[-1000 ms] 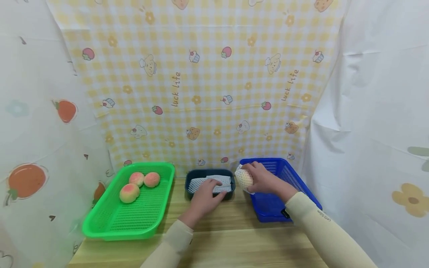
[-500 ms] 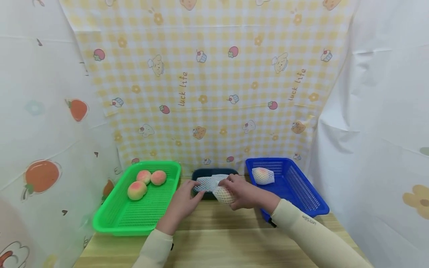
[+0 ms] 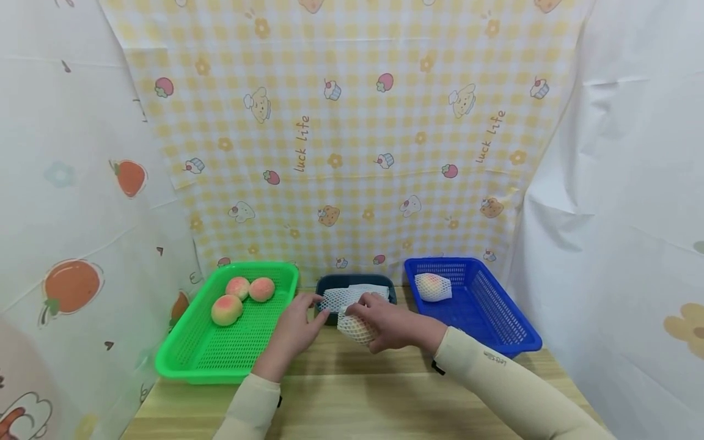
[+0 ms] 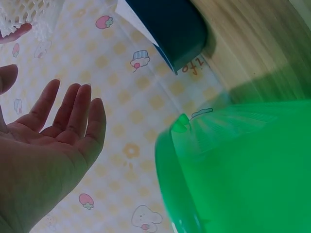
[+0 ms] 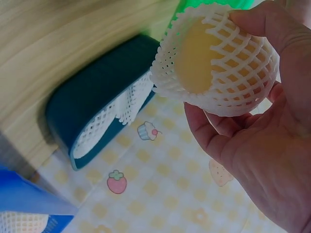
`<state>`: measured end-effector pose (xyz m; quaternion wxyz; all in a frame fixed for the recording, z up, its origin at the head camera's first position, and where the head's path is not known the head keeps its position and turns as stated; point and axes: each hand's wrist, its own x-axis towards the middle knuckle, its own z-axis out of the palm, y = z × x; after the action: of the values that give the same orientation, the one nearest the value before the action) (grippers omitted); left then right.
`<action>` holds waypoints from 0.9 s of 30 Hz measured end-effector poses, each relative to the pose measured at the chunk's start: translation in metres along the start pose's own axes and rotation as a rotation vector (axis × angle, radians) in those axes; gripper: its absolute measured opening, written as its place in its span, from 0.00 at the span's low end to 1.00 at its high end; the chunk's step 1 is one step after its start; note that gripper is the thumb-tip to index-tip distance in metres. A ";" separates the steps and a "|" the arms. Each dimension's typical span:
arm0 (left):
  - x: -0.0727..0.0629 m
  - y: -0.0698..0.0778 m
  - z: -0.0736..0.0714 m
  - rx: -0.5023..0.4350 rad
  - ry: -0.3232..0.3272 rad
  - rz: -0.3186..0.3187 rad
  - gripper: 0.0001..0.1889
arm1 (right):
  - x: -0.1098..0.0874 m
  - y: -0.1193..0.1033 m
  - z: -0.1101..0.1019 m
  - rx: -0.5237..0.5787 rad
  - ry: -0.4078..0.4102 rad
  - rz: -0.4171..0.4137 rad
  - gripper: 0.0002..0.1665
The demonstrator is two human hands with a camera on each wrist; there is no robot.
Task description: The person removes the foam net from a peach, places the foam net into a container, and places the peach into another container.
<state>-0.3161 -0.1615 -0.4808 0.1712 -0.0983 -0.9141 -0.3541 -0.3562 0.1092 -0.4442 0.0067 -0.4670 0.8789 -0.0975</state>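
My right hand (image 3: 393,324) grips a peach in a white foam net (image 3: 356,327), in front of the dark tray (image 3: 356,278). In the right wrist view thumb and fingers curl round the netted peach (image 5: 194,63), bare yellow skin showing at the net's open end. To its left, my left hand (image 3: 299,327) holds nothing; its fingers are loosely bent and spread in the left wrist view. White foam nets (image 3: 335,298) lie in the tray, partly hidden by the right hand. Another netted peach (image 3: 433,287) rests inside the blue basket (image 3: 495,324).
A green basket (image 3: 181,342) stands at left with several bare peaches (image 3: 227,310). The blue basket stands at right, partly behind the right forearm. A checked cloth (image 3: 341,134) hangs behind the wooden table (image 3: 357,397).
My right hand has moved left with the netted peach, from the blue basket to the middle. My left hand has drawn back leftward from over the tray. The basket's netted peach has come into view.
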 end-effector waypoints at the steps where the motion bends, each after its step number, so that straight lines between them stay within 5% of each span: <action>1: 0.000 0.001 0.000 0.000 -0.004 0.000 0.22 | 0.000 0.000 0.002 0.003 -0.002 0.000 0.51; 18: -0.005 -0.005 0.017 -0.005 -0.039 0.030 0.18 | 0.001 0.001 0.065 0.058 -0.103 0.011 0.50; 27: -0.008 -0.008 0.018 -0.007 -0.059 0.006 0.18 | 0.000 -0.002 0.076 0.048 -0.115 -0.025 0.50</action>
<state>-0.3155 -0.1552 -0.5015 0.1449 -0.1121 -0.9172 -0.3538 -0.3468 0.0961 -0.5186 0.0671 -0.4825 0.8685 -0.0914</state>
